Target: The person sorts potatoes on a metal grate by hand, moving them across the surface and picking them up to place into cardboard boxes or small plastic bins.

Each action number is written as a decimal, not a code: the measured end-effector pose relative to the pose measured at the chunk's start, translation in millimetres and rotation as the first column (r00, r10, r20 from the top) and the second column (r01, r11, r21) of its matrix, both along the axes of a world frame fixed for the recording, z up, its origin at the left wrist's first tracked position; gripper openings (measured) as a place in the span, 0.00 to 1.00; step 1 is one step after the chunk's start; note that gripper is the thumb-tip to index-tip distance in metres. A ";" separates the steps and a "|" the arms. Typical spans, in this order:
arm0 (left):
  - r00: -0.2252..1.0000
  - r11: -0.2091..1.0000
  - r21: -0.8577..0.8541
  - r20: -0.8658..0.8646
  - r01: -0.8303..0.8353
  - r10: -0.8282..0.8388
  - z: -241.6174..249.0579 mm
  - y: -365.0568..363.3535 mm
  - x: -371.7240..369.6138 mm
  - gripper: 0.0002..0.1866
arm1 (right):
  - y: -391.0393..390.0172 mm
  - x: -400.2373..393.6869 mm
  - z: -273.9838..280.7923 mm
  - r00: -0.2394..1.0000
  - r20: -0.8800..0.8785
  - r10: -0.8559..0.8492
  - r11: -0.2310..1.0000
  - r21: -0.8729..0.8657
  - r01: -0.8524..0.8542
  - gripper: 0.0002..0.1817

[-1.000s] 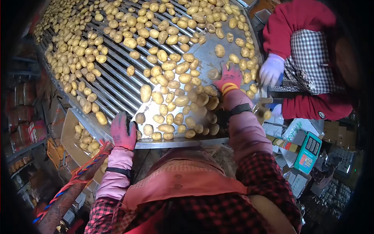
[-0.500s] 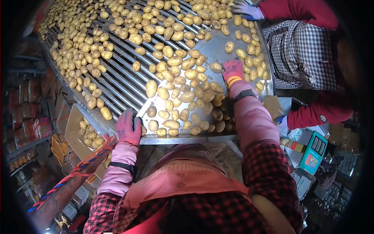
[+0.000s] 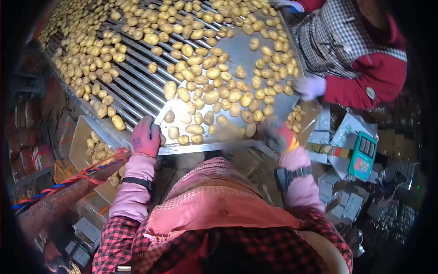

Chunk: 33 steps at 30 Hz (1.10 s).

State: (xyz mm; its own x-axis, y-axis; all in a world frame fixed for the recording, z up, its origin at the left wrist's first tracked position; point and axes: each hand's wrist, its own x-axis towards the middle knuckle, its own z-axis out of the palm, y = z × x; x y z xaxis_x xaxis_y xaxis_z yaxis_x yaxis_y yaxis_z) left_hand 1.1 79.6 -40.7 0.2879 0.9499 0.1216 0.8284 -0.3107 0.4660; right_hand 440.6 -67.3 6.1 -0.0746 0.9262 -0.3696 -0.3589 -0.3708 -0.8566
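Steel worktop (image 3: 200,147) edge nearest. Left hand (image 3: 145,136) grips rim, fingers curled over it, potatoes (image 3: 214,98) just beyond. Right hand (image 3: 276,133) blurred at near-right corner beside potatoes; finger state unclear. Farther: co-worker's gloved hand (image 3: 309,86) at right edge.

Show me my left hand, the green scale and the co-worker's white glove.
left hand (image 3: 145,136): head view, back of the red glove at the table's near edge.
green scale (image 3: 362,156): head view, middle of its teal face.
co-worker's white glove (image 3: 309,86): head view, back of the glove.
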 end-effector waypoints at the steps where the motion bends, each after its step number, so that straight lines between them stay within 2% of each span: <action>1: 1.000 1.000 0.030 -0.005 0.003 -0.003 -4.8 -0.5 -2.4 0.22 | -34.2 3.9 -3.6 0.989 0.035 0.141 0.979 0.143 -0.144 0.18; 2: 1.000 0.999 0.043 -0.002 0.004 -0.004 -6.7 -0.7 -2.8 0.23 | -66.6 3.7 -10.5 0.962 0.083 0.261 0.946 0.177 -0.272 0.18; 3: 1.000 0.999 0.031 0.014 -0.013 0.013 -5.4 -1.5 -1.2 0.23 | -97.8 3.5 -24.1 0.926 0.194 0.323 0.937 0.074 -0.342 0.19; 4: 0.999 0.999 0.018 0.029 -0.030 0.030 -4.3 -1.6 2.1 0.23 | -130.5 5.1 -40.6 0.854 0.328 0.404 0.914 -0.102 -0.394 0.20; 5: 0.998 0.999 0.004 0.038 -0.048 0.048 -2.9 -2.0 3.9 0.23 | -161.4 6.8 -61.8 0.678 0.498 0.541 0.838 -0.389 -0.383 0.22; 6: 0.999 1.000 -0.016 0.025 -0.024 0.025 -8.7 -0.6 7.9 0.24 | -189.1 7.3 -84.7 0.407 0.541 0.735 0.670 -0.672 -0.316 0.23; 7: 0.996 0.994 -0.085 0.054 0.069 -0.064 -6.8 -1.3 17.5 0.28 | -206.8 10.0 -97.6 0.206 0.483 0.851 0.520 -0.828 -0.208 0.25; 8: 0.991 0.972 -0.197 0.014 0.131 -0.131 12.8 -2.9 36.9 0.32 | -214.3 11.6 -101.4 0.103 0.459 0.883 0.468 -0.878 -0.101 0.26; 9: 0.980 0.979 -0.109 -0.077 0.175 -0.184 15.4 -10.2 52.6 0.34 | -208.3 14.4 -97.3 0.065 0.517 0.854 0.518 -0.855 -0.001 0.28; 10: 0.966 0.961 -0.141 0.141 0.237 -0.217 2.5 -12.1 61.3 0.35 | -183.9 10.9 -79.2 0.069 0.651 0.756 0.646 -0.758 0.088 0.30; 11: 0.964 0.939 -0.237 0.160 0.248 -0.214 23.3 -13.7 74.0 0.34 | -143.2 -0.1 -35.1 0.187 0.803 0.566 0.793 -0.592 0.141 0.30; 12: 0.954 0.930 -0.252 0.202 0.268 -0.220 33.0 -12.0 79.1 0.33 | -110.2 -11.7 -6.0 0.157 0.922 0.354 0.902 -0.381 0.202 0.32; 13: 0.942 0.922 -0.258 0.250 0.287 -0.223 37.1 -10.6 81.3 0.31 | -84.5 -12.5 0.9 0.086 0.986 0.144 0.977 -0.155 0.147 0.32; 14: 0.947 0.941 -0.226 0.260 0.252 -0.191 32.5 -11.5 76.0 0.30 | -62.3 -13.2 1.6 0.032 0.996 -0.084 0.994 0.081 0.079 0.32; 16: 0.949 0.971 -0.146 0.282 0.190 -0.144 21.0 -7.8 59.2 0.28 | -18.4 -26.4 -5.4 -0.116 0.979 -0.170 0.982 0.159 -0.099 0.33; 17: 0.951 0.981 -0.103 0.280 0.161 -0.127 33.9 -7.3 52.3 0.29 | -2.3 -37.3 -8.1 -0.186 0.957 -0.221 0.965 0.187 -0.183 0.33; 18: 0.978 0.999 0.006 0.204 0.051 -0.051 20.4 -9.9 38.5 0.29 | 8.4 -49.6 -17.8 -0.135 0.984 -0.119 0.974 0.089 -0.210 0.35; 19: 0.987 0.992 0.122 0.148 0.042 -0.060 9.7 -8.8 22.9 0.29 | 22.2 -60.8 -30.2 -0.098 0.995 -0.022 0.972 -0.002 -0.234 0.36; 20: 0.996 0.987 0.159 0.085 0.019 -0.033 -7.3 -7.0 4.6 0.30 | 35.7 -78.3 -35.3 -0.121 0.987 -0.106 0.951 0.065 -0.303 0.38; 21: 1.000 0.986 0.164 0.014 0.010 -0.013 0.8 -7.0 -2.6 0.30 | 47.2 -91.2 -39.2 -0.142 0.973 -0.184 0.920 0.120 -0.373 0.40; 23: 0.997 0.991 0.124 -0.055 -0.045 0.052 -2.7 -3.3 -14.2 0.30 | 68.1 -99.7 -51.2 -0.113 0.987 -0.115 0.896 0.054 -0.441 0.43; 24: 0.998 0.990 0.137 -0.059 -0.024 0.032 -4.3 -4.3 -14.1 0.30 | 75.5 -106.2 -57.6 -0.080 0.994 -0.073 0.874 0.025 -0.486 0.44; 27: 0.993 0.989 0.138 -0.094 -0.062 0.075 3.1 -6.0 -5.1 0.28 | 115.8 -83.7 -37.6 -0.199 0.976 0.091 0.879 -0.173 -0.445 0.46; 28: 0.993 0.989 0.129 -0.082 -0.068 0.079 4.3 -6.5 -5.3 0.28 | 124.7 -72.8 -52.5 -0.140 0.990 0.018 0.916 -0.072 -0.394 0.50; 31: 0.994 0.989 0.134 -0.086 -0.059 0.071 5.3 -6.6 -2.2 0.27 | 148.0 -60.5 -53.9 -0.217 0.976 0.029 0.951 -0.094 -0.294 0.50; 33: 0.992 0.987 0.145 -0.096 -0.064 0.078 3.9 -6.2 -3.2 0.27 | 152.5 -55.8 -51.9 -0.194 0.975 -0.106 0.960 0.049 -0.276 0.41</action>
State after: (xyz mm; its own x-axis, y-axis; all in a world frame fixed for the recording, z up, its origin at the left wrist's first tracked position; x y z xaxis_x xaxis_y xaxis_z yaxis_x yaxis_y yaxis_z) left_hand -2.2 73.4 -36.8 0.2376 0.9438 0.2295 0.8913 -0.3058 0.3348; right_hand 384.7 85.2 -45.8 0.1068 0.9929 0.0524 0.9782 -0.0955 -0.1842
